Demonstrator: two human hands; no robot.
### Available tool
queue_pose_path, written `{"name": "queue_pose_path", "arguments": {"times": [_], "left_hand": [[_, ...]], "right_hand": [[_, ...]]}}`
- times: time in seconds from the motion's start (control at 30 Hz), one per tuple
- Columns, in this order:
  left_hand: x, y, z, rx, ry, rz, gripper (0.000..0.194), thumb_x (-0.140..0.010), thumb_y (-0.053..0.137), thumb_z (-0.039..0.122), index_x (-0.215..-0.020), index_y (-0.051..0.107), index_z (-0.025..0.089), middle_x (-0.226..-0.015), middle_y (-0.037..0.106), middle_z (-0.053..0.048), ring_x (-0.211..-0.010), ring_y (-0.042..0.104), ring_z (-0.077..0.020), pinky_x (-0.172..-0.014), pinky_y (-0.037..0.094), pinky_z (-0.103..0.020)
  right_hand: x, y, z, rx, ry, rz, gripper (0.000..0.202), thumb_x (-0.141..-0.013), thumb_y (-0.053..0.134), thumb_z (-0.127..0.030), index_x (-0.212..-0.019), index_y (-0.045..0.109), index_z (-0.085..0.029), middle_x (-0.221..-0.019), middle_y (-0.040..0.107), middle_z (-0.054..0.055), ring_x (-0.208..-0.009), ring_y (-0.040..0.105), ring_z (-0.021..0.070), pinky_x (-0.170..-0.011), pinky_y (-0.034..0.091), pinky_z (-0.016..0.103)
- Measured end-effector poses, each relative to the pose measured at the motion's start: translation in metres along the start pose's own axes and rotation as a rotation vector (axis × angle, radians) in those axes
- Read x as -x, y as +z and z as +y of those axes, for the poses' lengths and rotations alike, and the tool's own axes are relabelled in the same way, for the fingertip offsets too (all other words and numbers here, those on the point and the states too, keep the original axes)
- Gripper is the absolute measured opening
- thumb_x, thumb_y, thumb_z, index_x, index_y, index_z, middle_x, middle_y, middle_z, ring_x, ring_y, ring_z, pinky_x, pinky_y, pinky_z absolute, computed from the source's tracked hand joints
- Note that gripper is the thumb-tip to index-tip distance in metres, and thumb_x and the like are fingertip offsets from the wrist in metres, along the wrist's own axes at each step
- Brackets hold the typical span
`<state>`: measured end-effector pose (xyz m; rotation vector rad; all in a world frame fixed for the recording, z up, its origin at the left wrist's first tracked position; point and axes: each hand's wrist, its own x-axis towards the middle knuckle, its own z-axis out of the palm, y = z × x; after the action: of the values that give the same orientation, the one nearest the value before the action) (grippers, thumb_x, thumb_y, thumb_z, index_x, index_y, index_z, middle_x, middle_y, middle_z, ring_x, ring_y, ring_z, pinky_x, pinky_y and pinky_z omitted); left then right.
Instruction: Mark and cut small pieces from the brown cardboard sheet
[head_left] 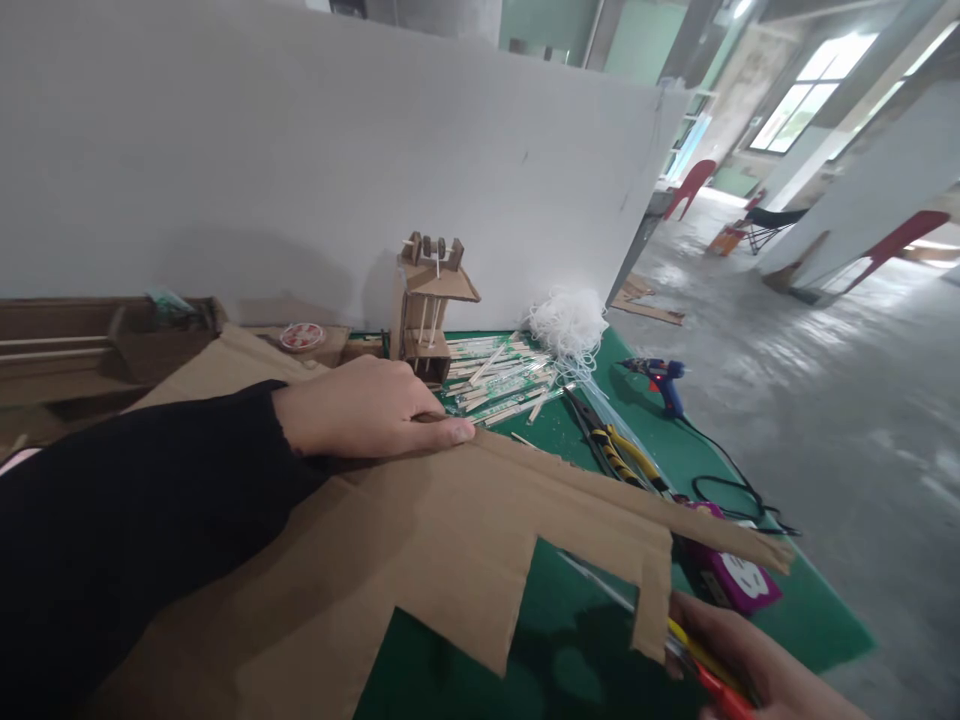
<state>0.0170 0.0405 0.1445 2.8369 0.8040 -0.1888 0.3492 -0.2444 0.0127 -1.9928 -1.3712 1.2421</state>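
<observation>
A large brown cardboard sheet (442, 520) with stepped cut-outs spans the near part of the green table. My left hand (375, 408) grips its far edge, thumb on top and fingers curled over. At the lower right, my right hand (739, 650) is closed round scissors (716, 680) with red and yellow handles. The scissors lie against a narrow cardboard strip that hangs from the sheet's right part; one blade shows to the left of the strip, over the green surface.
Behind the sheet stand a small cardboard structure (424, 310), wooden sticks (499, 375) and white tangled strands (568, 322). Pliers (615, 450), a blue glue gun (664, 382) and a purple power socket (735, 575) lie right. A white wall (300, 150) rises behind.
</observation>
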Motion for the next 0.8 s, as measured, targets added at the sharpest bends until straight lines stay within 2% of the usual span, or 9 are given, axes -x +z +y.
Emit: {"name": "queue_pose_path", "arguments": {"times": [0.1, 0.2, 0.27, 0.43, 0.57, 0.67, 0.8], "left_hand": [[-0.001, 0.003, 0.001, -0.013, 0.013, -0.003, 0.067, -0.095, 0.028, 0.065, -0.055, 0.061, 0.022, -0.056, 0.063, -0.003, -0.054, 0.055, -0.0175, -0.053, 0.025, -0.031], [-0.001, 0.003, 0.001, -0.007, 0.006, 0.005, 0.068, -0.094, 0.028, 0.065, -0.054, 0.062, 0.022, -0.055, 0.062, -0.003, -0.052, 0.053, -0.0171, -0.053, 0.024, -0.031], [0.0, 0.003, 0.0, -0.001, -0.002, 0.007, 0.068, -0.094, 0.028, 0.065, -0.053, 0.062, 0.022, -0.054, 0.061, -0.003, -0.051, 0.05, -0.0165, -0.053, 0.023, -0.031], [0.001, 0.003, -0.001, -0.012, -0.011, 0.009, 0.066, -0.094, 0.029, 0.064, -0.054, 0.059, 0.021, -0.055, 0.061, -0.002, -0.052, 0.051, -0.0164, -0.053, 0.023, -0.031], [0.003, 0.002, -0.001, -0.013, -0.014, 0.013, 0.065, -0.094, 0.03, 0.064, -0.053, 0.057, 0.02, -0.055, 0.061, -0.002, -0.052, 0.051, -0.0158, -0.052, 0.023, -0.031], [0.002, 0.001, 0.0, 0.008, -0.019, 0.017, 0.064, -0.094, 0.032, 0.062, -0.053, 0.058, 0.02, -0.055, 0.061, -0.003, -0.05, 0.051, -0.0156, -0.051, 0.023, -0.031], [0.002, 0.001, -0.001, 0.012, -0.03, 0.012, 0.064, -0.094, 0.032, 0.063, -0.054, 0.06, 0.021, -0.057, 0.064, -0.003, -0.052, 0.053, -0.0165, -0.052, 0.024, -0.031]], "right_hand": [[-0.004, 0.008, -0.011, -0.094, 0.008, -0.143, 0.08, -0.073, 0.079, -0.046, -0.143, 0.052, -0.018, -0.144, 0.054, 0.015, -0.129, 0.054, 0.0367, -0.104, 0.048, 0.039], [-0.007, 0.016, -0.021, -0.068, -0.022, -0.167, 0.085, -0.077, 0.076, -0.044, -0.149, 0.04, -0.017, -0.152, 0.044, 0.016, -0.137, 0.044, 0.0352, -0.111, 0.04, 0.042], [-0.009, 0.019, -0.028, -0.036, -0.034, -0.153, 0.088, -0.078, 0.075, -0.044, -0.151, 0.037, -0.015, -0.153, 0.043, 0.017, -0.138, 0.043, 0.0352, -0.111, 0.04, 0.041], [-0.009, 0.025, -0.037, 0.087, -0.055, -0.031, 0.084, -0.07, 0.08, -0.041, -0.143, 0.049, -0.014, -0.148, 0.05, 0.015, -0.132, 0.05, 0.0382, -0.103, 0.05, 0.035], [-0.009, 0.029, -0.029, 0.19, -0.136, 0.053, 0.072, -0.071, 0.078, -0.044, -0.134, 0.058, -0.016, -0.14, 0.059, 0.013, -0.124, 0.057, 0.0385, -0.092, 0.057, 0.032], [-0.01, 0.031, -0.019, 0.256, -0.106, 0.078, 0.067, -0.074, 0.074, -0.049, -0.131, 0.059, -0.016, -0.136, 0.062, 0.014, -0.12, 0.062, 0.0362, -0.09, 0.058, 0.028], [-0.01, 0.033, -0.009, 0.325, -0.061, 0.086, 0.072, -0.072, 0.075, -0.054, -0.13, 0.061, -0.015, -0.136, 0.062, 0.016, -0.121, 0.061, 0.0363, -0.094, 0.055, 0.03]]}}
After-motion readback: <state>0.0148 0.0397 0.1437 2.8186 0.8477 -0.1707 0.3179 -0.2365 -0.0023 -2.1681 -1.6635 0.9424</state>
